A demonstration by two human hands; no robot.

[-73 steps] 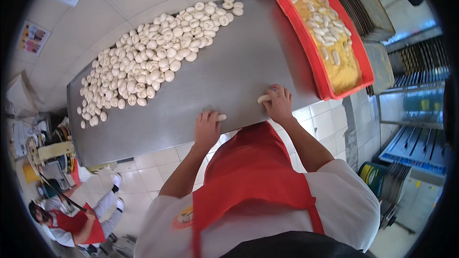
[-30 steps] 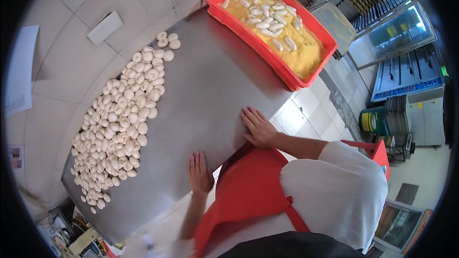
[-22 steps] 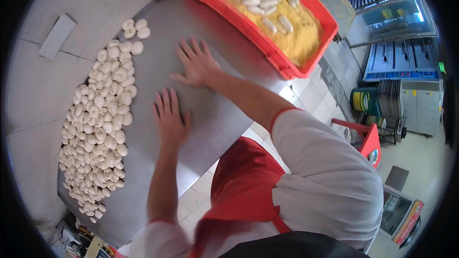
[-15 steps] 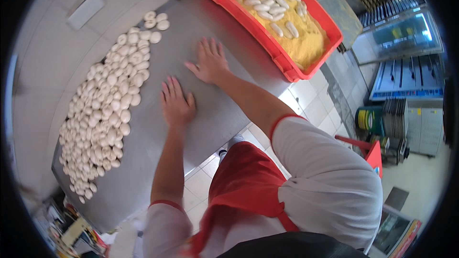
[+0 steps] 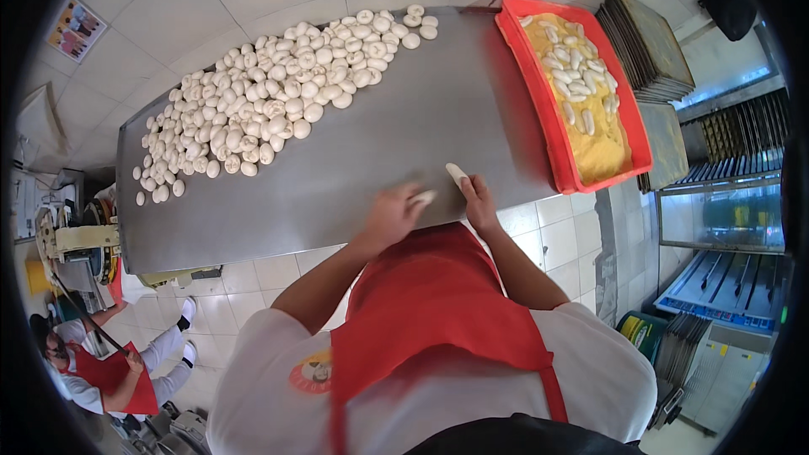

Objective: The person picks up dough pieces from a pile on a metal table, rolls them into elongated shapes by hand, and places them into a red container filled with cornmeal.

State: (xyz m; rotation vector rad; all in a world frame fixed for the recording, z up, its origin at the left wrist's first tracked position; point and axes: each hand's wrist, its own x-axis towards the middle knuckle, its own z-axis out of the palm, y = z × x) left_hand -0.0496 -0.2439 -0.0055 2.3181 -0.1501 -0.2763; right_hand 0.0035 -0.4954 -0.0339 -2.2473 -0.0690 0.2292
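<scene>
Close to the front edge of the steel table (image 5: pixel 337 173), both hands are in front of my red apron. Between the thumb and fingers of my right hand (image 5: pixel 483 205) is a pale, elongated dough piece (image 5: pixel 455 173), its far end pointing away from me. My left hand (image 5: pixel 391 217), slightly blurred, closes on another small dough piece (image 5: pixel 424 198), which pokes out toward the right hand. A large heap of round white dough balls (image 5: pixel 278 101) spreads over the back left of the table.
A red plastic tray (image 5: pixel 563 170) with yellow crumbs and several elongated dough pieces (image 5: pixel 577 76) stands at the table's right end. Stacked baking trays (image 5: pixel 649 50) are beyond it. At lower left, a co-worker (image 5: pixel 118 371) in a red apron grips a long stick.
Both hands were flat and spread on the tabletop; now they are drawn back to its front edge, each closed on a dough piece. My view has turned, so the table lies more level.
</scene>
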